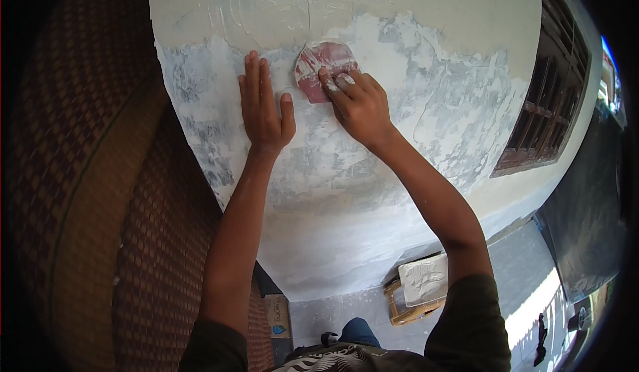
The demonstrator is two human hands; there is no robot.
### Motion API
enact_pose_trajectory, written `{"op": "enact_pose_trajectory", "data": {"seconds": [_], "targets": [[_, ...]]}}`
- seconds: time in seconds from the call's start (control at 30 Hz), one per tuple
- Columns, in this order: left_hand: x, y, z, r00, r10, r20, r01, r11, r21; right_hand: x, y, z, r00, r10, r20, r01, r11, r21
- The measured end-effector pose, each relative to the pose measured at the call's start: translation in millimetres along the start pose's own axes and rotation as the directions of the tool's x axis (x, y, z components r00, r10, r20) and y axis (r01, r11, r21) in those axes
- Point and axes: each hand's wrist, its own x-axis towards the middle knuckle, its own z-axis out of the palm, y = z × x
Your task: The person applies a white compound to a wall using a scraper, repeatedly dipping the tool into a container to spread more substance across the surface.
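Note:
A wall (pixel 346 179) fills the middle of the head view, patchy with white and grey filler and cream toward the top. Flat against it lies my left hand (pixel 263 109), fingers stretched upward and thumb apart, holding nothing. My right hand (pixel 363 105) grips a reddish putty scraper (pixel 313 72), a flat blade smeared with white paste and pressed to the wall. White paste also sticks to the fingers of that hand. The scraper is a short way right of my left hand. Part of its lower right edge is hidden behind my fingers.
A woven brown mat (pixel 166 239) hangs along the left side. A dark wooden window (pixel 542 105) is set in the wall at right. On the tiled floor (pixel 519 265), a board with white paste (pixel 425 280) rests on a wooden stool (pixel 399 309). A cardboard box (pixel 277 312) stands at lower left.

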Motion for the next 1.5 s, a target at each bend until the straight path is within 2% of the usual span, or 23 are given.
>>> {"op": "enact_pose_trajectory", "data": {"seconds": [0.07, 0.2, 0.3, 0.37, 0.4, 0.53, 0.6, 0.73, 0.83, 0.9, 0.93, 1.07, 1.13, 1.23, 1.27, 1.37, 1.43, 1.5], "targets": [[1, 0, 1, 1.000, 0.009, -0.008, -0.009, 1.000, 0.006, -4, 0, -3, 0.999, -0.039, -0.032, 0.041, 0.998, 0.050], [2, 1, 0, 1.000, 0.006, 0.004, -0.006, 1.000, -0.002, 43, 24, -10, 0.985, 0.032, -0.169, -0.036, 0.999, -0.026], [1, 1, 0, 1.000, 0.003, 0.003, -0.003, 1.000, -0.008, 51, 42, -2, 0.988, 0.043, -0.147, -0.059, 0.993, -0.104], [1, 0, 0, 1.000, 0.010, -0.003, -0.010, 1.000, -0.010, 39, 40, 4, 0.998, 0.053, -0.037, -0.057, 0.992, -0.116], [0, 0, 0, 1.000, 0.011, -0.001, -0.011, 1.000, -0.004, 29, 35, 5, 0.998, 0.052, -0.038, -0.056, 0.991, -0.118], [2, 2, 0, 1.000, -0.005, 0.011, 0.005, 1.000, -0.003, -19, 3, 0, 0.998, 0.061, 0.002, -0.061, 0.998, -0.012], [1, 2, -1, 1.000, 0.006, 0.010, -0.006, 1.000, 0.008, -18, 2, -8, 0.999, 0.046, 0.001, -0.046, 0.999, 0.016], [1, 2, 0, 1.000, 0.008, 0.018, -0.009, 1.000, 0.020, 35, 29, -13, 0.978, 0.057, -0.200, -0.062, 0.998, -0.020], [2, 2, 0, 1.000, 0.013, 0.012, -0.013, 1.000, 0.004, 52, 40, -2, 0.986, 0.053, -0.160, -0.063, 0.996, -0.062], [2, 2, 0, 1.000, 0.017, 0.012, -0.017, 1.000, 0.007, 45, 38, 8, 0.998, 0.035, -0.046, -0.041, 0.991, -0.126], [2, 2, 0, 1.000, 0.018, 0.010, -0.018, 1.000, 0.006, 36, 32, 11, 0.998, 0.036, -0.047, -0.042, 0.991, -0.125], [2, 3, -1, 1.000, 0.013, 0.022, -0.014, 1.000, 0.015, -15, -8, -1, 0.997, 0.034, 0.064, -0.032, 0.999, -0.033], [2, 3, 0, 1.000, 0.011, 0.014, -0.012, 1.000, 0.013, -13, -15, -9, 0.997, 0.025, 0.067, -0.026, 1.000, 0.008], [3, 3, 0, 1.000, 0.015, 0.007, -0.015, 1.000, -0.001, 23, 1, -14, 0.994, 0.043, -0.097, -0.042, 0.999, 0.011], [2, 3, 0, 1.000, 0.014, 0.008, -0.014, 1.000, 0.000, 41, 12, -8, 0.977, 0.015, -0.213, -0.022, 0.999, -0.030], [2, 3, 0, 1.000, -0.001, 0.002, 0.001, 1.000, -0.017, 61, 28, 3, 0.990, 0.046, -0.136, -0.059, 0.994, -0.095], [2, 2, 0, 1.000, -0.003, -0.006, 0.003, 1.000, -0.017, 56, 29, 11, 1.000, 0.020, -0.022, -0.023, 0.990, -0.142], [1, 2, 0, 1.000, -0.008, -0.014, 0.008, 1.000, -0.016, 33, 14, 13, 1.000, 0.021, -0.008, -0.022, 0.993, -0.116]]}}
